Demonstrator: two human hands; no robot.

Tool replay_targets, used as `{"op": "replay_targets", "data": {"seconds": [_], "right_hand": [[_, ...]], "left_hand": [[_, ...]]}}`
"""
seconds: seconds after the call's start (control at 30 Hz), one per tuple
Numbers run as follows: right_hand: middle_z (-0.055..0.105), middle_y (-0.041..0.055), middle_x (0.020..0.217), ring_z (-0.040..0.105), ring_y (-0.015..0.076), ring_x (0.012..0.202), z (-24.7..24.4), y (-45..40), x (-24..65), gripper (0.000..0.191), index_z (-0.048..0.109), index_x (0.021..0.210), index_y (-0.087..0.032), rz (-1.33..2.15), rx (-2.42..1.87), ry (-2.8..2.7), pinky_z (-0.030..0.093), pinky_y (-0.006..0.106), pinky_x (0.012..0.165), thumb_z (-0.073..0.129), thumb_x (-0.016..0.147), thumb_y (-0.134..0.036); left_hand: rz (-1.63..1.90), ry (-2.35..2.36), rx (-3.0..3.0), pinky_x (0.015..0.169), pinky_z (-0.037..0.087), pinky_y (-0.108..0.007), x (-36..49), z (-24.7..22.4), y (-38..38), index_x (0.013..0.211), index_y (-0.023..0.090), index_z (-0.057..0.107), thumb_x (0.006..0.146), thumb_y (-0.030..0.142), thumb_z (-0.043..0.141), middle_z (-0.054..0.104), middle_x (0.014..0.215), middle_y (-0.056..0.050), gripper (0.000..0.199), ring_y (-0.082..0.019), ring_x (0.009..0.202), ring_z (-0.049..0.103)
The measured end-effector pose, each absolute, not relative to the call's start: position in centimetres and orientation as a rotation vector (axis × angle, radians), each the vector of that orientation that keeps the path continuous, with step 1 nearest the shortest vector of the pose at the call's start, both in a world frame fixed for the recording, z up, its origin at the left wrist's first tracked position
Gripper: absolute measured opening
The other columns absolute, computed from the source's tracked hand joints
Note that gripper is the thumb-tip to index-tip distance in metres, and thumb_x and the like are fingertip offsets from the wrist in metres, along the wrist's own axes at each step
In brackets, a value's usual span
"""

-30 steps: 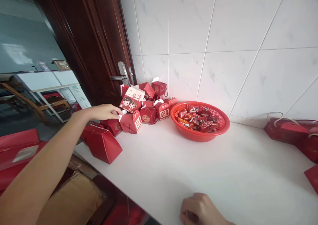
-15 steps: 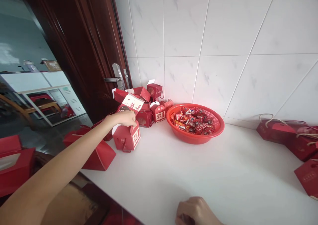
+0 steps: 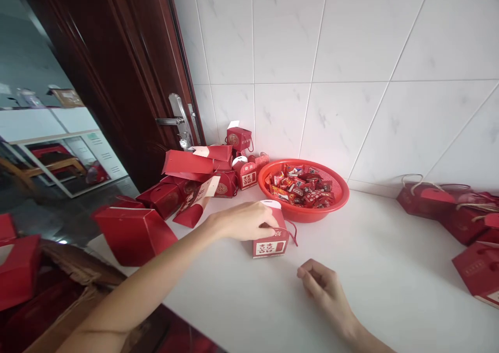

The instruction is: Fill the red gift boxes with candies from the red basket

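Note:
My left hand (image 3: 247, 221) is closed on the upper edge of a small red gift box (image 3: 270, 247). The box is upright on the white tabletop, with a white printed panel on the side facing me and a red cord at its right. Just right of it, over the table, my right hand (image 3: 325, 293) is loosely curled with nothing seen in it. Right behind the box stands a red plastic basket (image 3: 343, 197) of wrapped candies (image 3: 300, 187). The left hand covers part of the box's top.
Folded and standing red boxes (image 3: 187, 166) are heaped at the back left by the door (image 3: 128, 56). A larger red box (image 3: 132, 233) stands at the table's left edge, above an open carton (image 3: 74, 285). More red boxes with cord handles (image 3: 424, 199) line the right side.
My left hand has carried the gift box from the left heap rightward to the front of the basket. My right hand has come up from the bottom edge towards it. A flattened box by the heap has tipped.

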State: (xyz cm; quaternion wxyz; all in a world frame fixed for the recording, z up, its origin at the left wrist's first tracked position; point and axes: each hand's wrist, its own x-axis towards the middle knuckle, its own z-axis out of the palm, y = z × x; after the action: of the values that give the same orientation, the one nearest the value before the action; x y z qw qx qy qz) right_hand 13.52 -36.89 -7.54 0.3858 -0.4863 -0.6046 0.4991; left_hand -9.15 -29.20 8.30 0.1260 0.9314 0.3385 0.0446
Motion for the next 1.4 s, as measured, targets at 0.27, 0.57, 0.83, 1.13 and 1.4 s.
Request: {"op": "replay_targets", "data": {"seconds": [0.27, 0.57, 0.83, 1.13, 1.4], "right_hand": [[0.041, -0.0036, 0.058, 0.034, 0.0119, 0.055, -7.3, -35.9, 14.2, 0.058, 0.048, 0.064, -0.021, 1.077, -1.261, -1.393, 0.029, 0.027, 0.053, 0.051, 0.087, -0.074], [0.054, -0.0013, 0.061, 0.049, 0.0141, 0.054, -6.2, -35.1, 15.0, 0.046, 0.054, 0.076, -0.022, 0.712, -1.18, -1.493, 0.042, 0.028, 0.055, 0.051, 0.093, -0.065], [0.049, -0.0047, 0.058, 0.041, 0.0116, 0.053, -1.0, -32.6, 14.6, 0.039, 0.064, 0.099, -0.018, 0.8, -1.146, -1.833, 0.039, 0.026, 0.054, 0.05, 0.096, -0.054], [0.06, -0.0015, 0.069, 0.041, 0.0102, 0.056, 2.9, -29.8, 13.2, 0.029, 0.071, 0.113, -0.017, 0.902, -1.096, -2.121, 0.036, 0.023, 0.054, 0.052, 0.094, -0.027], [0.071, 0.0025, 0.091, 0.058, 0.012, 0.068, 4.2, -29.1, 11.6, 0.028, 0.076, 0.102, -0.023, 0.729, -1.006, -2.447, 0.042, 0.024, 0.063, 0.051, 0.093, -0.013]], "left_hand": [[0.178, 0.783, 2.643, 0.059, 0.032, -0.025, -7.8, 7.0, -29.7, 0.085, 0.023, 0.079, 0.093, 0.026, 0.061, 0.054, 0.073, 0.0, 0.02, -0.012, 0.064, 0.049], [0.189, 0.702, 2.514, 0.06, 0.028, -0.028, -6.4, 6.5, -28.2, 0.063, 0.018, 0.047, 0.103, 0.036, 0.041, 0.038, 0.056, 0.004, 0.044, -0.012, 0.055, 0.036], [0.0, 0.863, 2.406, 0.055, 0.031, -0.025, -6.3, 7.5, -25.7, 0.082, 0.019, 0.065, 0.093, 0.04, 0.055, 0.058, 0.067, 0.003, 0.026, -0.012, 0.059, 0.05], [0.038, 1.058, 2.413, 0.051, 0.026, -0.027, -7.4, 9.1, -24.5, 0.06, 0.018, 0.052, 0.088, 0.035, 0.055, 0.049, 0.054, 0.003, 0.033, -0.011, 0.051, 0.041], [0.073, 0.962, 2.382, 0.06, 0.039, -0.023, -8.4, 8.6, -24.2, 0.09, 0.02, 0.075, 0.091, 0.024, 0.052, 0.072, 0.075, 0.0, 0.024, -0.014, 0.067, 0.061]]}}
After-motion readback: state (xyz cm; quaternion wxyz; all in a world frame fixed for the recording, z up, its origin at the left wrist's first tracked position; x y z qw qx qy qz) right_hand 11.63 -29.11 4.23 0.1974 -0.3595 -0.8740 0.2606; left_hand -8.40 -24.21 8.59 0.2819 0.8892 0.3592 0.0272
